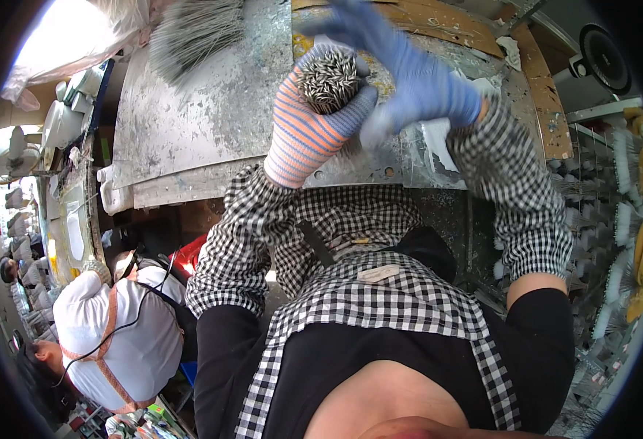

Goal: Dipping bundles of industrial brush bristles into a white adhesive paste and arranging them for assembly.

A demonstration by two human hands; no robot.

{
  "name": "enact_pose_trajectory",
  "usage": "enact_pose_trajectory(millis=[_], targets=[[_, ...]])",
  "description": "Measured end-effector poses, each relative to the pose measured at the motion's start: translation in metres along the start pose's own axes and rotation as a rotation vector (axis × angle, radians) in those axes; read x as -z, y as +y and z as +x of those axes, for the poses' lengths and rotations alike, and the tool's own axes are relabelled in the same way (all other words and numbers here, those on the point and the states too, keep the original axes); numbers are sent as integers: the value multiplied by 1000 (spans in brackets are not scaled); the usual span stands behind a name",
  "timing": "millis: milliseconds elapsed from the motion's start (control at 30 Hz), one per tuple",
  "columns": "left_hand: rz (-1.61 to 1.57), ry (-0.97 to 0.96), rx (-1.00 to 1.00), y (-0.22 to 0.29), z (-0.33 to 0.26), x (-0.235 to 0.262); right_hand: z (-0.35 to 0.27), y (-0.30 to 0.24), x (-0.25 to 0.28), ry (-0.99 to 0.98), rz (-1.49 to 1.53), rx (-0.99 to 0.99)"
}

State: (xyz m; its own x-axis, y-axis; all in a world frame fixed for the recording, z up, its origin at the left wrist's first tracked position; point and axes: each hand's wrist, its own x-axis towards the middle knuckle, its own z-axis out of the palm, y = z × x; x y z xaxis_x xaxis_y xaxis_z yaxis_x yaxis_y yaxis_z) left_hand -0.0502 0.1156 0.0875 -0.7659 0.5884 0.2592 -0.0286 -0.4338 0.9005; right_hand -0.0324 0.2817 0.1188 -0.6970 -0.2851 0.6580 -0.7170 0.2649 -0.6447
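Observation:
My left hand [301, 135], in an orange, white and blue striped knit glove, is closed around a tight bundle of thin grey bristles [329, 80]. The bundle's dense end of pale tips faces up toward me. My right hand [424, 88], in a blue knit glove, is raised just to the right of the bundle. Motion blurs it, but its thumb and fingers show wide apart, with nothing seen between them. Both hands are over the paint-spattered grey worktop [182, 128].
A larger sheaf of loose grey bristles [197, 36] lies on the worktop's far left. Wooden boards [446, 25] edge the far right. A co-worker [127, 333] in white sits at lower left. Racks with white brushes [621, 227] stand at right, below a round black fan [605, 62].

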Motion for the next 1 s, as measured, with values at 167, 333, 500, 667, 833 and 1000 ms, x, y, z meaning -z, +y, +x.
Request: enact_pose_trajectory(millis=[167, 333, 500, 667, 833, 1000], targets=[[178, 252, -208, -60, -19, -7, -140, 79, -108, 100, -66, -404], [507, 76, -169, -57, -34, 15, -147, 62, -116, 27, -239, -479], [247, 199, 129, -81, -50, 17, -161, 58, -109, 105, -199, -537], [-206, 325, 187, -61, -72, -14, -170, 30, -142, 152, 333, -539], [-219, 329, 15, -58, -86, -27, -172, -2, -148, 271, 35, -511], [452, 21, -207, -35, -72, -4, -175, -32, -125, 325, -34, -446]])
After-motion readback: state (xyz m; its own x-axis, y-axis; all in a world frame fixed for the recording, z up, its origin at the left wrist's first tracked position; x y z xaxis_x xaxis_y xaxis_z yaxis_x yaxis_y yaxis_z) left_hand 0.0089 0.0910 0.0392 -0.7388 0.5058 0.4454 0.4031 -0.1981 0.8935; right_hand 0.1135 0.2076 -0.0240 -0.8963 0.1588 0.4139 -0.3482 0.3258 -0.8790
